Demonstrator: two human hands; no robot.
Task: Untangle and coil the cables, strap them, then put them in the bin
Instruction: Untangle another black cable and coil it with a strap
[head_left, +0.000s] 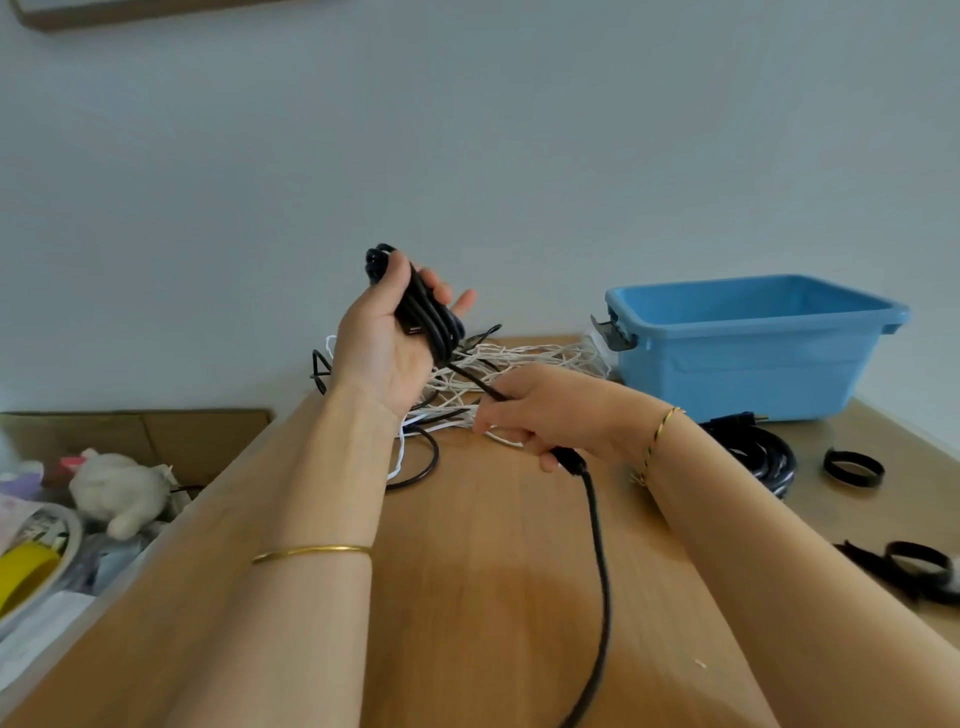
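My left hand is raised above the table and grips a coil of black cable, thumb pressed over its top. The same black cable runs down from the coil into my right hand, which grips it in curled fingers. Its loose end trails from there toward the table's near edge. Behind my hands lies a tangle of white and black cables on the wooden table. The blue bin stands at the back right.
A coiled black cable lies in front of the bin. Black strap loops and more straps sit near the right edge. Left of the table, a cardboard box and a tub hold a plush toy and clutter.
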